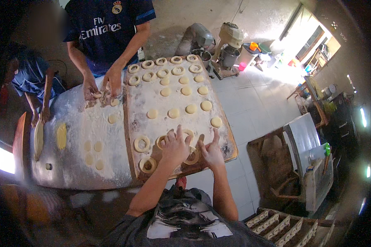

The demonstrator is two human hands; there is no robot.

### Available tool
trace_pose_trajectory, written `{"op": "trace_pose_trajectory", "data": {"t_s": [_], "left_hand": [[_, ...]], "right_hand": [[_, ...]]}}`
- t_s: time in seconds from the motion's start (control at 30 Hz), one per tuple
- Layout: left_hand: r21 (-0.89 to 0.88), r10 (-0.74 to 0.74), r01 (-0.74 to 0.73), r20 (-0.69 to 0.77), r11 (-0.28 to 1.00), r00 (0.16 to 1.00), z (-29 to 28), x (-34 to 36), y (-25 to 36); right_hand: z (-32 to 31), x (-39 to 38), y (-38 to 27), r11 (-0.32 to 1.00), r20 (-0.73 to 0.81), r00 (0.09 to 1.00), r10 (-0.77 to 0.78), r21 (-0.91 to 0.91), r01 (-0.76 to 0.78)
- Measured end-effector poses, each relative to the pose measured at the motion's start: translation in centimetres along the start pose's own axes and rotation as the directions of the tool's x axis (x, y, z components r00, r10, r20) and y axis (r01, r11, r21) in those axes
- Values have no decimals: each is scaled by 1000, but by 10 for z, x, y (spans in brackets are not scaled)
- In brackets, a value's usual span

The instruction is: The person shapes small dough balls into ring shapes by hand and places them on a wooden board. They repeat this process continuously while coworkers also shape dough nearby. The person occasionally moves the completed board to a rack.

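My left hand is over several pale dough rings near the board's front, fingers apart and partly bent, touching or just above them. My right hand is open beside a ring, index finger stretched out and thumb apart. Other rings lie left of my hands. The floured wooden board also bears rows of rings at the back and several small dough discs; one disc lies just beyond my right fingertips.
A co-worker handles dough on the floured metal tabletop; another person touches a long dough piece at the left. Stand mixers stand behind. A wooden-framed stand is at the right, racks at lower right.
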State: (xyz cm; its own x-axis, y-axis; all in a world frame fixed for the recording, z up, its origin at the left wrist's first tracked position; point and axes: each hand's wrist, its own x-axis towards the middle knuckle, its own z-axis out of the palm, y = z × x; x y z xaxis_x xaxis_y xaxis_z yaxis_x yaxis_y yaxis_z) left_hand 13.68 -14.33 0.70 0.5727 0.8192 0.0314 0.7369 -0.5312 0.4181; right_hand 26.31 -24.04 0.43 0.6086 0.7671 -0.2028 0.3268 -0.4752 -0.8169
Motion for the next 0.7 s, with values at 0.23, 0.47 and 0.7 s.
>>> {"op": "trace_pose_trajectory", "data": {"t_s": [0.23, 0.47, 0.7], "left_hand": [[125, 95, -123, 208, 985, 974, -19, -21, -7], [-268, 33, -41, -32, 962, 999, -51, -50, -69], [-217, -548, 566, 140, 796, 825, -94, -138, -230]], "right_hand": [[11, -8, -12, 862, 7, 997, -79, -502, 71], [55, -21, -65, 854, 1, 941, -339, -418, 308], [256, -30, -166, 761, 738, 562, -374, -102, 641]]}}
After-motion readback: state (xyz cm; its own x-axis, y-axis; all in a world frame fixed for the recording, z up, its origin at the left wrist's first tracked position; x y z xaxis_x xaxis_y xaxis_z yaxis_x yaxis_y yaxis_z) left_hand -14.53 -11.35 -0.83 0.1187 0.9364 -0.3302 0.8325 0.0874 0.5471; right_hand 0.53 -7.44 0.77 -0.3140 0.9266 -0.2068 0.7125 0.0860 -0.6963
